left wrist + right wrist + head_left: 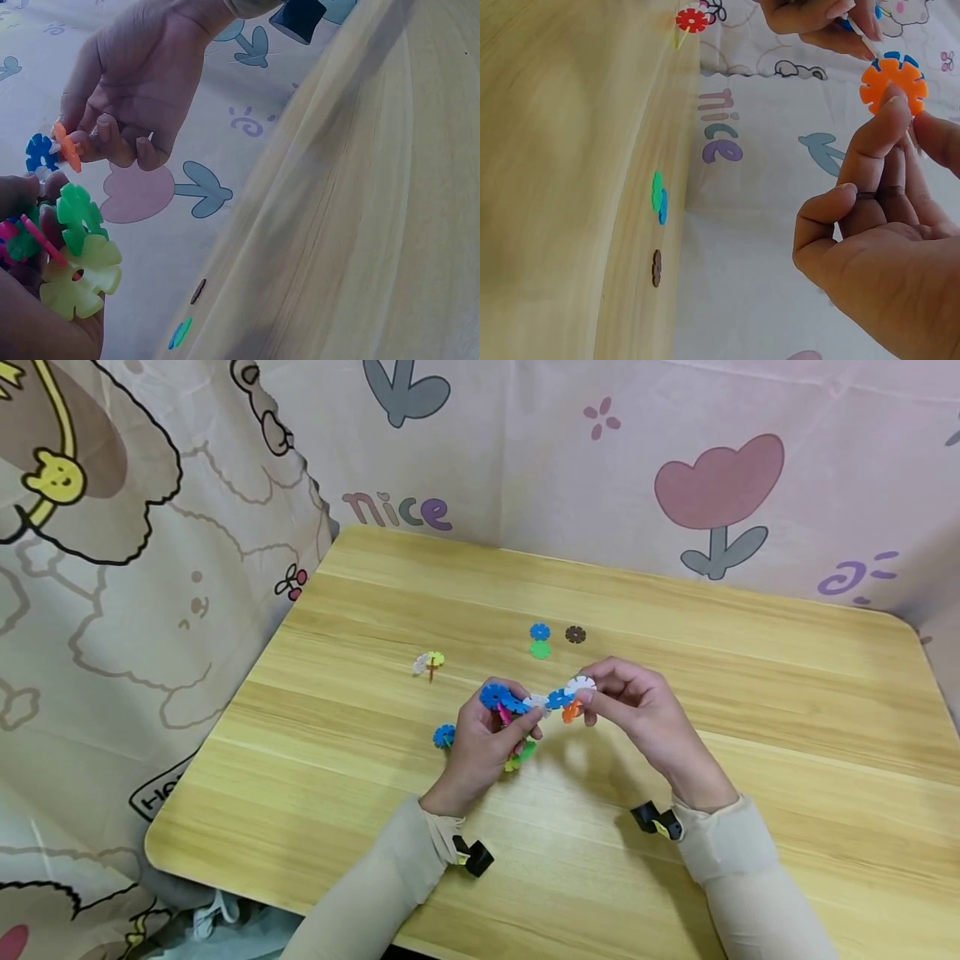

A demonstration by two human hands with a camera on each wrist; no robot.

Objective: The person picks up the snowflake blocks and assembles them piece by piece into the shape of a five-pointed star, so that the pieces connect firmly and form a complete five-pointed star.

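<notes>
Snowflake-disc cluster point(525, 710) is up in the air just above the middle of the wooden table point(675, 877), held between both hands. The left hand point(480, 752) has its fingers curled round the bigger end: blue discs on top, a pink one, and a green disc point(75, 217) plus a yellow-green disc point(79, 277) sticking out below. The right hand point(645, 710) pinches the other end with thumb and fingertips, right at the orange disc point(893, 84), with white and blue pieces next to it. Loose bits on the table: a blue disc point(444, 736) just beside the left hand, a small white-and-yellow bunch point(429, 664) further back left, and a blue-over-green pair point(540, 641) near a brown disc point(575, 634). A cartoon-print cloth point(150, 568) hangs around the table.
</notes>
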